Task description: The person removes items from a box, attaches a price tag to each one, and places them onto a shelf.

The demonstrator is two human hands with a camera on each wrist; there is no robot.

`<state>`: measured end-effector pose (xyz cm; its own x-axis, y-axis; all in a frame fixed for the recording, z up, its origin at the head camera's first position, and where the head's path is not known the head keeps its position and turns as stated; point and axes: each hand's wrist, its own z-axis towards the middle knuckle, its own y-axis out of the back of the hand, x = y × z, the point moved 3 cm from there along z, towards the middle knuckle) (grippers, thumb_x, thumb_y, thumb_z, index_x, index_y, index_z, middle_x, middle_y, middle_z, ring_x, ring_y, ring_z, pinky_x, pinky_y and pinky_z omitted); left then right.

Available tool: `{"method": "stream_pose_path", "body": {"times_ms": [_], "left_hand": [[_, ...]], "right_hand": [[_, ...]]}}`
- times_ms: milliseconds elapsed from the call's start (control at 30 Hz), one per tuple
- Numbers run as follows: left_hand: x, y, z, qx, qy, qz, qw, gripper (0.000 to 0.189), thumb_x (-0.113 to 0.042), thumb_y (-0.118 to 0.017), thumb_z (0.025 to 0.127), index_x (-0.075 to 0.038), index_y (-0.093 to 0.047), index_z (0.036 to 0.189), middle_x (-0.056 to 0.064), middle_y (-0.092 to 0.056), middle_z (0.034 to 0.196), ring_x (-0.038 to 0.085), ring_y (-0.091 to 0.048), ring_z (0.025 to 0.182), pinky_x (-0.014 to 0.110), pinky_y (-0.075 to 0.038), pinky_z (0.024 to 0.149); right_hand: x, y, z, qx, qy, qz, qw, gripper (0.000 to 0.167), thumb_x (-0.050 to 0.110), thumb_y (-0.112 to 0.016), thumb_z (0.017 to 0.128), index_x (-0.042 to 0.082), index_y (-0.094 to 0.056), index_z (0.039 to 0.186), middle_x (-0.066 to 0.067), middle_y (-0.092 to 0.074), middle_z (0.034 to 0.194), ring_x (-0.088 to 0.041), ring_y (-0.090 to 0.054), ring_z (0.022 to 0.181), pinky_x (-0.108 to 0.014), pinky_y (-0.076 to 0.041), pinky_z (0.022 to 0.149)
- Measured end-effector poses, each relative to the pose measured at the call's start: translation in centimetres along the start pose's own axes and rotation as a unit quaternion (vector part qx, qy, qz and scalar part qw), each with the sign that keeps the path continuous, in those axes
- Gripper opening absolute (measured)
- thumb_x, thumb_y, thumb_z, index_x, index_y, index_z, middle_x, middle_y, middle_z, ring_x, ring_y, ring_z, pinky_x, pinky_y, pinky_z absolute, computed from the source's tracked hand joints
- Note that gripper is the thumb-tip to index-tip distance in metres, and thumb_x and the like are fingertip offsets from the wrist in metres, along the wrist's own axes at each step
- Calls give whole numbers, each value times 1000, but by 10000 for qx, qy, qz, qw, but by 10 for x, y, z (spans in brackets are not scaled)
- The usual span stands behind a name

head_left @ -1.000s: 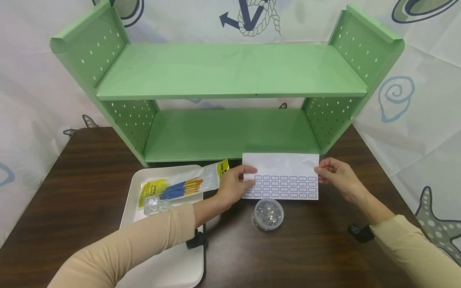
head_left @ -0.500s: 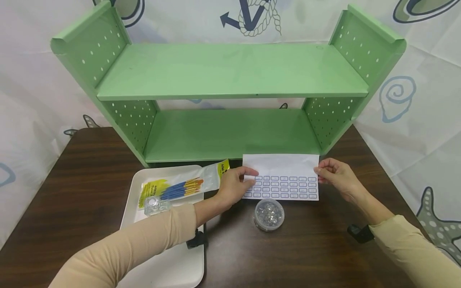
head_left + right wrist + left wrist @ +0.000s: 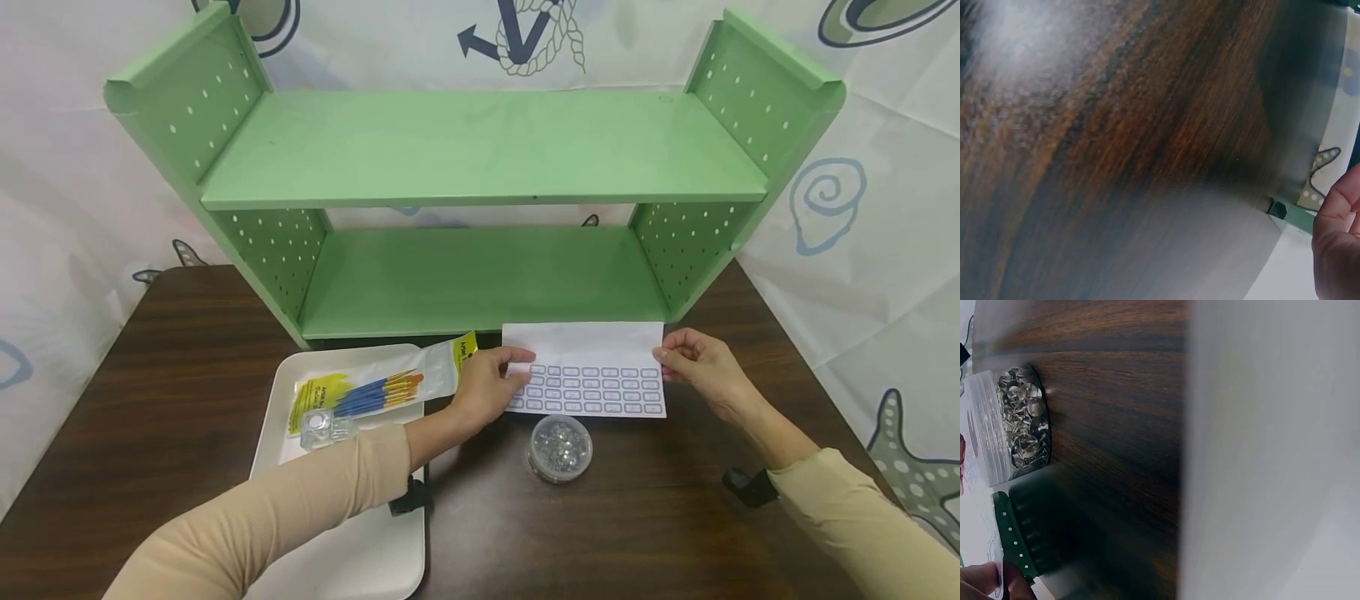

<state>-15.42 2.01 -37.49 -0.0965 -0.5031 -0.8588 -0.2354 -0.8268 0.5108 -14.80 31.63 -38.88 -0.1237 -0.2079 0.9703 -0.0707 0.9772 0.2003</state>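
Note:
A white sheet of printed labels is held up between my hands, its lower half covered in rows of small blue-outlined labels. My left hand pinches its left edge between thumb and fingers; in the left wrist view the thumb shows at the bottom corner. At the right edge, my right hand pinches the sheet with thumb and index finger. Just below the sheet, a round clear tub stands on the table; the left wrist view shows shiny metal thumbtacks inside it.
A white tray lies under my left forearm. On it are a yellow-labelled pack of blue-handled paintbrushes and a small clear glass bottle. Behind stands a green two-tier metal shelf on the dark wood table.
The sheet has shifted very slightly toward me and to the left at its left edge. Both hands keep their grip and have hardly moved.

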Motion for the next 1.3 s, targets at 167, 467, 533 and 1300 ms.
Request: {"method": "stream_pose_path", "body": {"times_ms": [167,467,533,1300], "left_hand": [[-1,1,-1,-4,-31,-53,10000,22,-4,-65,84,-9,-72,105,6,-68,91,12,-48,70,20,-34,55],[-2,0,-1,-165,-145,-112,9997,13,-4,-68,83,-11,-73,93,3,-66,82,11,-45,67,20,-34,56],[-1,1,-1,-179,-130,-133,9997,10,-6,-68,83,-11,-72,91,2,-64,78,11,-44,66,20,-33,55],[6,3,-6,32,-21,-410,9992,5,-3,-64,86,-6,-67,90,6,-66,88,13,-52,73,23,-44,64]], "right_hand": [[-1,0,1,-54,62,-17,10000,7,6,-62,90,4,-55,89,9,-62,73,-5,-59,66,-18,-53,61],[-2,1,0,-91,8,23,10000,7,6,-62,90,7,-55,88,9,-62,73,-4,-59,66,-18,-53,62],[-2,2,0,-104,2,16,9999,7,6,-62,90,8,-55,88,9,-62,73,-4,-59,66,-18,-54,62],[-15,6,5,-219,331,-1223,9917,20,5,-58,92,-12,-49,99,5,-58,75,-3,-57,68,-19,-54,63]]}}
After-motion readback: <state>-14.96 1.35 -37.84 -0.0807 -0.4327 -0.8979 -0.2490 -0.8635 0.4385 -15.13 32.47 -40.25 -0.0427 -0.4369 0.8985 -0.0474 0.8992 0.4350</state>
